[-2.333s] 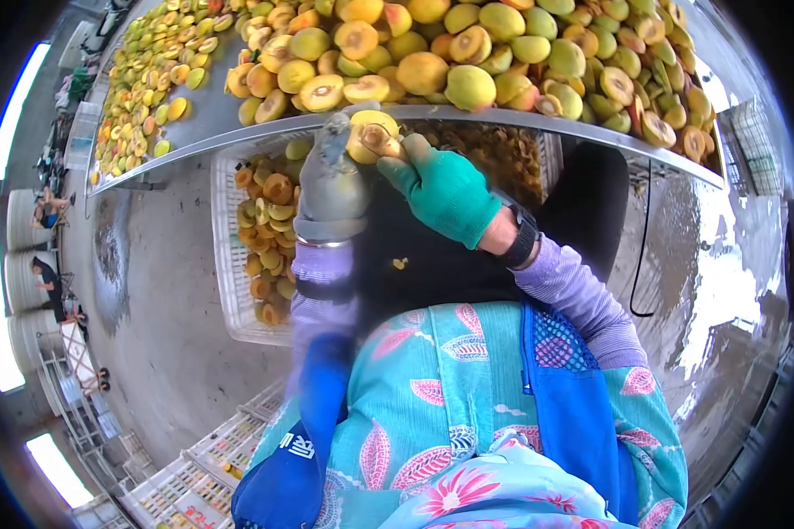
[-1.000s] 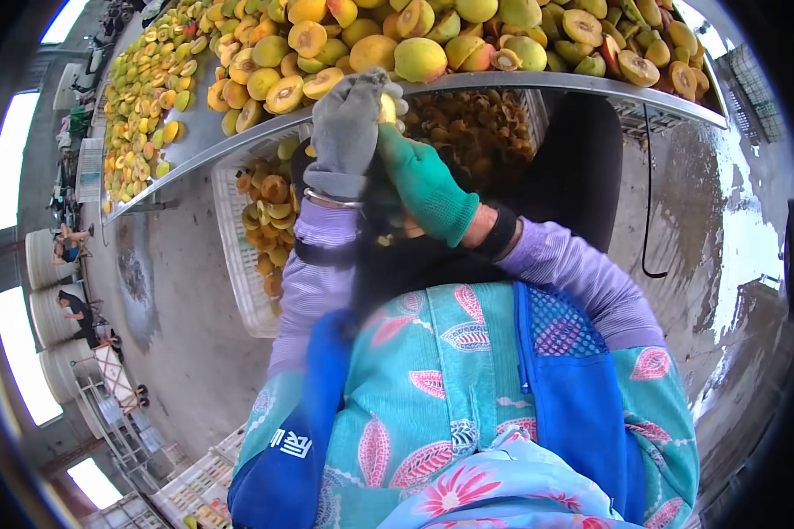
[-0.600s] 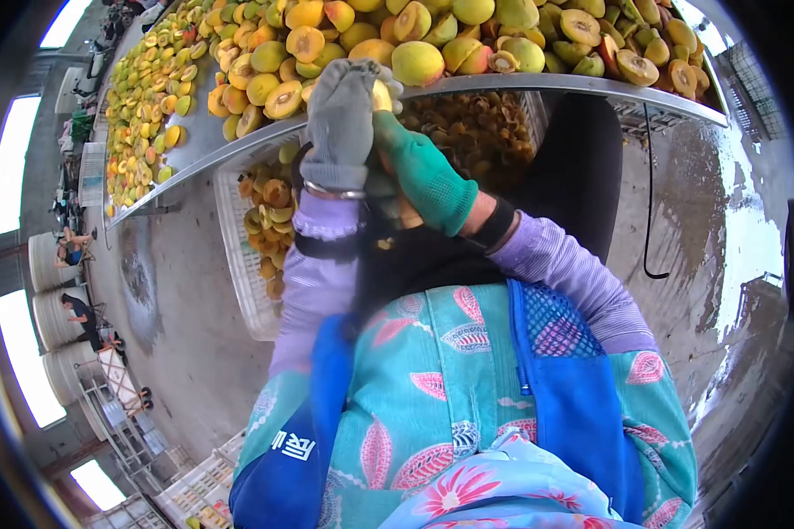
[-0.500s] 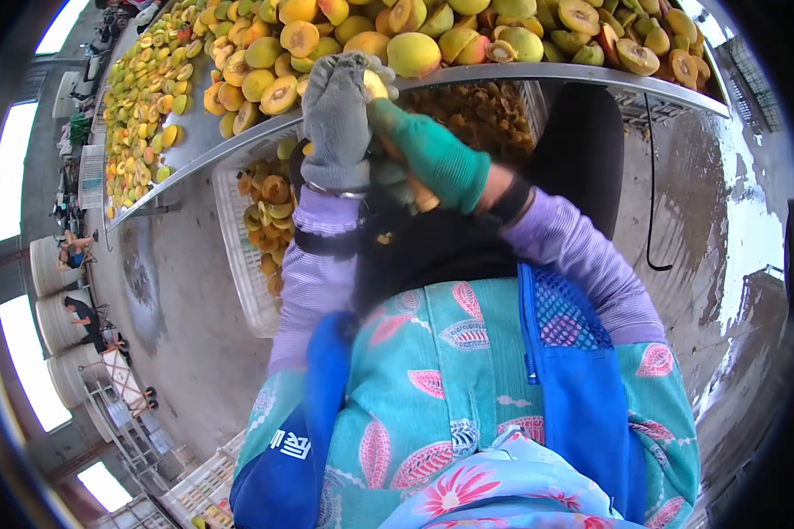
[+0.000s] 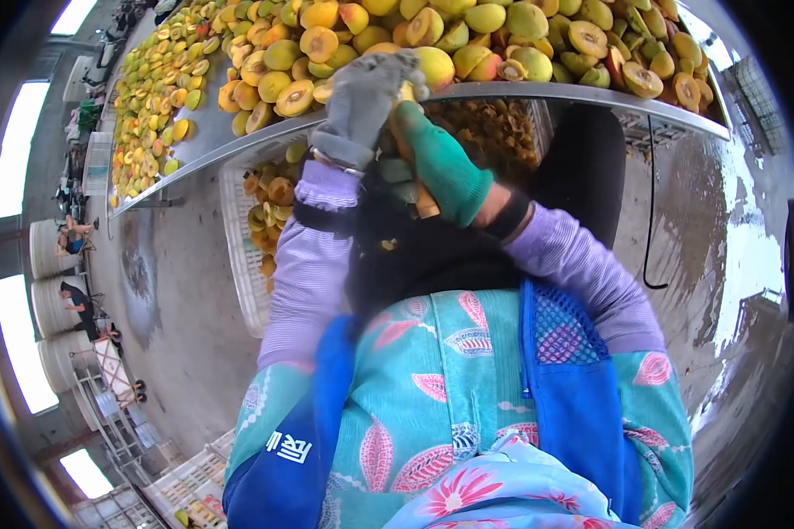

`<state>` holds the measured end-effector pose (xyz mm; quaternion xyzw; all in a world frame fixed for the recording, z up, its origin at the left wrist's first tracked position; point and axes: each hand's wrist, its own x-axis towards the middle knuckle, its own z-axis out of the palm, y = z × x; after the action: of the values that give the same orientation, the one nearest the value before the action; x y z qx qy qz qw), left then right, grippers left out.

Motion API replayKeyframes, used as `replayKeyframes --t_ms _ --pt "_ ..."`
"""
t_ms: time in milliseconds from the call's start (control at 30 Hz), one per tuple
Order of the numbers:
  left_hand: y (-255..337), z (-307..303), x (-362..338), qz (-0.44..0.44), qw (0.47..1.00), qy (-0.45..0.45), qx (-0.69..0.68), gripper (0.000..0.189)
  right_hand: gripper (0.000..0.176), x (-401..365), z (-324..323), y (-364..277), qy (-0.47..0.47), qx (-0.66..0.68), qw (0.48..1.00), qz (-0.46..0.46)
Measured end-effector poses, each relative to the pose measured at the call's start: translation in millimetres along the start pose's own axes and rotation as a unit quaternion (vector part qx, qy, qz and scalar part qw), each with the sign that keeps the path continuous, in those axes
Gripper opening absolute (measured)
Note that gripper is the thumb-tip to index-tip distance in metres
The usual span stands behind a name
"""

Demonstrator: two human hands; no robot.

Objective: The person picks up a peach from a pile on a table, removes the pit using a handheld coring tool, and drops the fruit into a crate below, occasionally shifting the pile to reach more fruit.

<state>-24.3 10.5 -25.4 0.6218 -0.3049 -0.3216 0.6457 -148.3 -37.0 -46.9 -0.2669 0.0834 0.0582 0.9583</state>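
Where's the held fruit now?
At upper centre of the head view, the fruit sits between the left hand and right hand, near the table edge.

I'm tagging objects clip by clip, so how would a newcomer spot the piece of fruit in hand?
Find the long metal table heaped with fruit across the top. At its near edge, the grey-gloved left hand and green-gloved right hand meet at a yellow fruit piece. Unlike the heap beyond, it is in hand, partly hidden.

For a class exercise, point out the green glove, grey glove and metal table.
Green glove (image 5: 451,172), head view: its back.
Grey glove (image 5: 358,106), head view: its back.
Metal table (image 5: 212,130), head view: bare surface between fruit.
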Motion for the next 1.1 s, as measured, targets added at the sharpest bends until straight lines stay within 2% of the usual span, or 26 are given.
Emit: replayKeyframes --t_ms 33,133,167,267,300,333,367,400,433,467,533,567,667,700,767,867,900,933,967,1000,1033,1067,1100 --pt "0 5 1 -0.007 0.997 0.036 0.074 0.022 0.045 4 -4 6 -0.059 0.102 0.993 -0.004" --pt "2 4 1 -0.036 0.995 0.003 0.096 0.022 0.047 3 1 9 0.092 -0.035 0.994 -0.038" --pt "5 1 0 -0.045 0.992 -0.032 0.112 0.021 0.049 -12 1 -2 0.099 -0.157 0.983 -0.005" --pt "5 -21 12 0.020 0.959 -0.221 0.178 0.022 0.048 -11 2 5 0.055 0.083 0.994 0.049" --pt "10 -17 15 0.000 0.939 -0.241 0.245 0.024 0.045 -6 9 12 0.067 0.065 0.996 0.000" --pt "5 -14 17 0.162 0.915 -0.159 0.334 0.024 0.045 -6 11 9 0.118 -0.013 0.992 -0.033" --pt "-6 -10 20 0.317 0.851 -0.073 0.412 0.023 0.046 -8 18 1 0.169 -0.088 0.979 -0.066" --pt "-14 -2 18 0.277 0.907 -0.035 0.315 0.020 0.047 -10 21 -3 0.220 -0.159 0.957 -0.099" --pt "-22 6 16 0.244 0.950 0.007 0.195 0.018 0.047 -12 9 -7 0.116 -0.145 0.981 -0.049" --pt "-31 14 15 0.224 0.970 0.055 0.073 0.015 0.047 -9 4 -8 0.125 -0.142 0.981 -0.042" --pt "-7 -2 4 0.223 0.919 -0.101 0.308 0.019 0.046 -12 -3 -3 0.146 -0.142 0.979 -0.010" --pt "0 -11 13 0.346 0.813 -0.205 0.422 0.020 0.043 -20 -5 -8 0.134 -0.216 0.967 0.011" --pt "12 -16 13 0.302 0.807 -0.246 0.444 0.020 0.048 -13 -11 -4 0.031 -0.061 0.998 0.007" --pt "12 -17 12 0.164 0.896 -0.251 0.328 0.018 0.048 -13 -7 -1 0.033 -0.014 0.999 0.018" --pt "6 -20 14 0.247 0.852 -0.282 0.367 0.017 0.048 -17 4 9 0.037 0.084 0.995 0.037" --pt "-13 -30 17 0.266 0.764 -0.340 0.479 0.017 0.045 -6 -12 27 0.061 0.031 0.996 0.061" --pt "-13 -33 17 0.276 0.744 -0.343 0.502 0.017 0.043 -9 -13 27 0.038 0.021 0.997 0.065" --pt "-11 -35 21 0.289 0.721 -0.342 0.529 0.016 0.042 -10 -10 24 0.000 0.070 0.996 0.061" --pt "7 -30 18 0.271 0.778 -0.364 0.435 0.016 0.042 -11 -5 22 -0.039 0.121 0.990 0.055" --pt "6 -30 17 0.287 0.817 -0.294 0.405 0.015 0.042 -10 -1 19 -0.079 0.174 0.980 0.047" --pt "-1 -28 15 0.299 0.850 -0.226 0.371 0.014 0.042 -7 -3 14 -0.084 0.159 0.983 0.041" --pt "-1 -14 1 0.103 0.966 -0.166 0.170 0.014 0.041 -5 -8 10 -0.086 0.147 0.985 0.037" --pt "-2 0 -13 -0.041 0.994 -0.023 -0.098 0.016 0.039 -8 -4 0 -0.035 0.081 0.994 0.065"
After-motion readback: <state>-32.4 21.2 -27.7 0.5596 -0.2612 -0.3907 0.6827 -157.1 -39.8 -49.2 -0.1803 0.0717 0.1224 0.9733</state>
